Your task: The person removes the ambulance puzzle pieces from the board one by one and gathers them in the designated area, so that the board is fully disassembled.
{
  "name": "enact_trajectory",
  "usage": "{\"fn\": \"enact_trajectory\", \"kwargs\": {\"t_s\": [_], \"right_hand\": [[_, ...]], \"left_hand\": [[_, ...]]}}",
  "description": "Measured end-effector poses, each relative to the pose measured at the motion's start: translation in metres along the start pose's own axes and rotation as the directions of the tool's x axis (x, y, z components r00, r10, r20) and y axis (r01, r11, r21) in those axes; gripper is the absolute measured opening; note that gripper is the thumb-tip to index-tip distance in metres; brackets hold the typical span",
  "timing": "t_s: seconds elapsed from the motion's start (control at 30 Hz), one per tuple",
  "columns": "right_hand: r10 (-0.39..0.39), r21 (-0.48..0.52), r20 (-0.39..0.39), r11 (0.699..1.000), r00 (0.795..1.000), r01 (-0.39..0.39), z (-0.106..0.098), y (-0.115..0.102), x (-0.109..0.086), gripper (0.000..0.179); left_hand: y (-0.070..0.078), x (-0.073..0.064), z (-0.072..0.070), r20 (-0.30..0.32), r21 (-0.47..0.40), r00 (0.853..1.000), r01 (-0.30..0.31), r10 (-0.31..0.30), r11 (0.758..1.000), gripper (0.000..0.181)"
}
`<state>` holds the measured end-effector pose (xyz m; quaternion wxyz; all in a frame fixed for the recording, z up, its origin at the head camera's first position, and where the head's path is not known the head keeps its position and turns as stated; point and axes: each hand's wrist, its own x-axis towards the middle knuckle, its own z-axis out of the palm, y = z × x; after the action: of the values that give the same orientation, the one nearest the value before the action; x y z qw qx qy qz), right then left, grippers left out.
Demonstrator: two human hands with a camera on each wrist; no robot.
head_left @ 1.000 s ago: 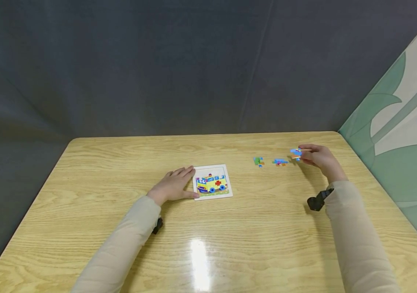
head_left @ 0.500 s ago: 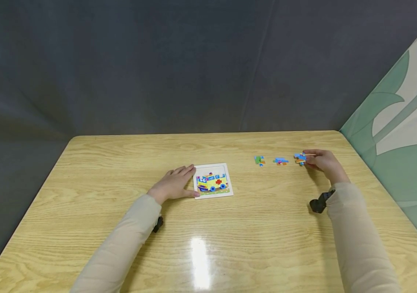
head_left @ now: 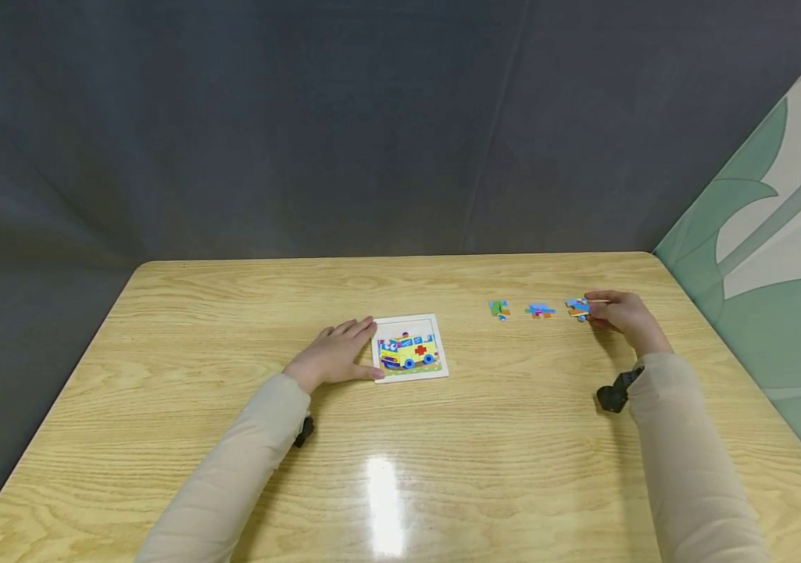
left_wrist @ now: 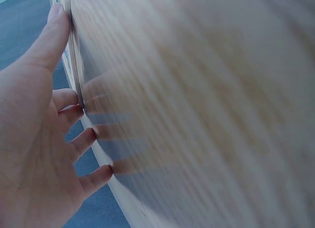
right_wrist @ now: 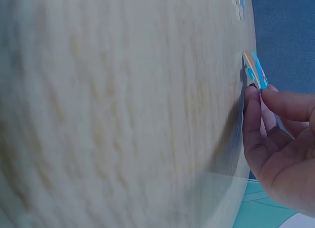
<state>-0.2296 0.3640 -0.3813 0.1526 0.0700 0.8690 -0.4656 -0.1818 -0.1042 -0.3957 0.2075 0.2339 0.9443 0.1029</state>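
A white-framed jigsaw puzzle tray (head_left: 410,319) lies in the middle of the table, showing a yellow ambulance picture in its lower part. Along the tray's left side rests my left hand (head_left: 333,356), fingers spread and thumb on the near corner. The left wrist view shows its fingertips down on the tabletop. My right hand (head_left: 628,319) pinches a blue and orange puzzle piece (head_left: 576,307) at the far right. In the right wrist view this piece (right_wrist: 256,70) is tilted between thumb and fingers, close above or touching the table; I cannot tell which.
Two more puzzle pieces lie in a row left of the held one: a green one (head_left: 498,309) and a blue and orange one (head_left: 539,310). The wooden table (head_left: 477,453) meets a dark curtain (head_left: 400,141) behind and a leaf-patterned wall (head_left: 780,274) on the right.
The right hand has moved slightly right and down, lowering the pinched puzzle piece toward the table and turning it flatter. The left hand and the tray have stayed put.
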Motion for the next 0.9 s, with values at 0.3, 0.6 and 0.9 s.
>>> {"fn": "enact_trajectory", "kwargs": {"t_s": [0.3, 0.6, 0.9], "right_hand": [[-0.021, 0.037, 0.0, 0.999, 1.0, 0.021, -0.0007, 0.0061, 0.0012, 0.052], [-0.039, 0.05, -0.011, 0.998, 0.999, 0.039, -0.0026, 0.0088, 0.0006, 0.053], [-0.064, 0.051, -0.059, 0.996, 0.996, 0.067, 0.0011, 0.0008, -0.0024, 0.054]], "left_hand": [[0.0008, -0.001, -0.0008, 0.002, -0.002, 1.0, -0.006, 0.006, 1.0, 0.088], [0.0015, -0.0018, -0.0012, 0.001, -0.007, 1.0, -0.006, 0.006, 1.0, 0.088], [0.0019, -0.0014, -0.0004, 0.004, 0.0, 1.0, -0.008, 0.008, 1.0, 0.088]]}}
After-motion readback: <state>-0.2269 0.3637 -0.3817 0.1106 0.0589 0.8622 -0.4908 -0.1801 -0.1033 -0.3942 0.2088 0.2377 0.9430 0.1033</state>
